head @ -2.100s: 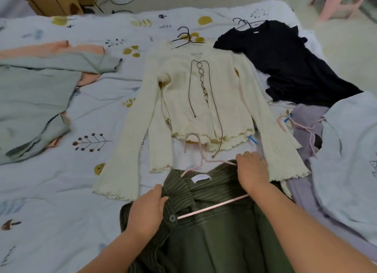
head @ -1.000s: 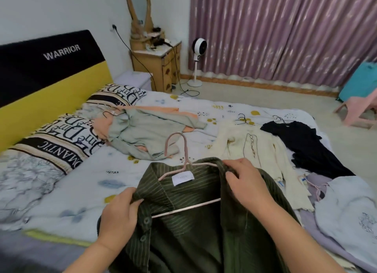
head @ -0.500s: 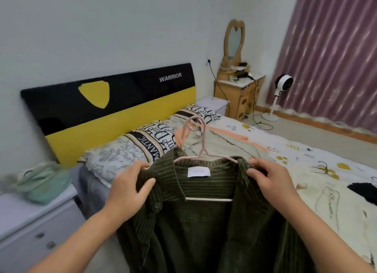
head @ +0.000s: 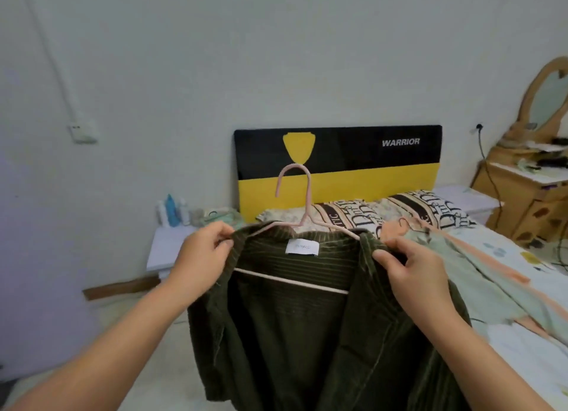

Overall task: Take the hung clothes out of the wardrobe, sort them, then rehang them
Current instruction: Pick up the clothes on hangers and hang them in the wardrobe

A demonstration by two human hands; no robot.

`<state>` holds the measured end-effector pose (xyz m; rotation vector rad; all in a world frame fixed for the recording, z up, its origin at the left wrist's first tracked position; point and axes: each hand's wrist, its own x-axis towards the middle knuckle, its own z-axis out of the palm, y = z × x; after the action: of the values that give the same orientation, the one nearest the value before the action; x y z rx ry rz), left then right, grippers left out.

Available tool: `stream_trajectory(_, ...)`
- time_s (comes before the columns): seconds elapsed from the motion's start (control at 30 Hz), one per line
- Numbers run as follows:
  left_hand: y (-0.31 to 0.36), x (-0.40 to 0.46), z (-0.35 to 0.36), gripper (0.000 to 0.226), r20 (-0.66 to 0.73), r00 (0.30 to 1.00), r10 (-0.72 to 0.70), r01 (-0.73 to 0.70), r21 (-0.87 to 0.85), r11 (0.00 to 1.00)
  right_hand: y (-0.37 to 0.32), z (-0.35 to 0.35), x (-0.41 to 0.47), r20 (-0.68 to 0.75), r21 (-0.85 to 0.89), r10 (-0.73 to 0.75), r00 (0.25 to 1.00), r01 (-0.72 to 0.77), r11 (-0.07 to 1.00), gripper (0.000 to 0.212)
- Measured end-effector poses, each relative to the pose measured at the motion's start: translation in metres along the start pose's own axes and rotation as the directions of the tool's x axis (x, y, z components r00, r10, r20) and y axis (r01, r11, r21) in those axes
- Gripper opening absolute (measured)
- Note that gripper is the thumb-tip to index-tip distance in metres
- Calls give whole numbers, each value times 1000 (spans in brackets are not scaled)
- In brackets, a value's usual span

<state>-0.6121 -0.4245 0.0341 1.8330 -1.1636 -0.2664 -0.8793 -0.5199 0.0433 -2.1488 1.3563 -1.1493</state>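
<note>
Far left, a wall switch box point(head: 82, 133) with a conduit running up the wall; right of it some bottles point(head: 172, 211) on a white nightstand point(head: 166, 247). Left hand point(head: 201, 258) is held up mid-frame, fingers and thumb pinched tight on the left shoulder edge of the green corduroy shirt point(head: 307, 333). Shirt hangs in the air in front of the person, off the bed, collar open toward the camera, white label visible at the neck. It sits on 1 pink hanger point(head: 302, 226), hook upright and free above the collar, lower bar crossing inside the shirt. Right hand point(head: 412, 266) pinches the right shoulder/collar edge, fingers curled over the fabric. Behind: black-and-yellow headboard point(head: 338, 164), printed pillows point(head: 424, 209). Right of the shirt, a mint-green garment point(head: 479, 272) lies on the bed point(head: 522, 349); far right a wooden dressing table point(head: 528, 189) with mirror. Handling judgement: corduroy looks soft, floppy, moderately heavy for a shirt, not slippery or fragile; open front could let it slide off a thin hanger if tilted. Best hold is at both shoulders as now, or 1 hand on the hook once it sits level. Wardrobe not in view; rehang not yet done.
</note>
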Motion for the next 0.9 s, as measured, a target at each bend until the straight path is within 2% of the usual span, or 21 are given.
stream_trajectory(0.07, -13, 5, -44, 21, 56, 986, -159, 168, -261, 951, -14, 16, 5, 54, 19, -17, 998, 16, 1000, 5)
stream_trajectory(0.1, -21, 9, -64, 23, 93, 967, -237, 254, -382, 889, -22, 26, 8, 71, 32, -41, 997, 39, 999, 7)
stream_trajectory(0.17, -37, 14, -99, 22, 109, 916, -386, 386, -503, 774, -43, 47, 13, 81, 60, -93, 992, 89, 994, 13)
stream_trajectory(0.2, -48, 18, -113, 17, 27, 902, -431, 402, -420, 814, -56, 58, 15, 82, 76, -115, 990, 109, 991, 14)
stream_trajectory(0.23, -62, 20, -128, 10, -76, 900, -429, 409, -191, 892, -69, 71, 17, 86, 94, -134, 987, 125, 988, 14)
stream_trajectory(0.27, -74, 20, -141, 12, -172, 902, -396, 420, 138, 897, -82, 83, 19, 95, 112, -148, 984, 137, 984, 15)
stream_trajectory(0.3, -83, 18, -153, 19, -260, 912, -316, 401, 416, 816, -95, 96, 20, 106, 129, -167, 980, 152, 980, 15)
stream_trajectory(0.33, -90, 15, -164, 21, -300, 933, -200, 342, 559, 756, -108, 109, 22, 117, 142, -188, 975, 171, 975, 15)
stream_trajectory(0.37, -98, 11, -175, 19, -325, 942, -83, 268, 582, 768, -120, 123, 23, 125, 159, -209, 970, 189, 969, 12)
stream_trajectory(0.43, -109, 7, -196, 19, -290, 956, 41, 118, 510, 852, -147, 150, 26, 139, 211, -247, 959, 215, 953, 5)
stream_trajectory(0.5, -126, 5, -218, 25, -177, 984, 31, 62, 496, 866, -173, 177, 28, 161, 263, -267, 950, 220, 939, 5)
stream_trajectory(0.57, -149, 5, -242, 21, -161, 987, 3, 86, 541, 837, -196, 205, 30, 197, 316, -280, 939, 210, 925, 5)
stream_trajectory(0.7, -187, -1, -287, 20, -322, 943, 82, 101, 513, 852, -239, 257, 34, 265, 328, -397, 879, 304, 894, 9)
stream_trajectory(0.83, -214, -5, -326, 31, -467, 844, 264, 94, 613, 784, -281, 298, 49, 253, 376, -510, 822, 402, 835, 9)
stream_trajectory(0.9, -224, -3, -345, 34, -532, 794, 295, 151, 642, 752, -301, 318, 62, 333, 446, -567, 754, 404, 799, 11)
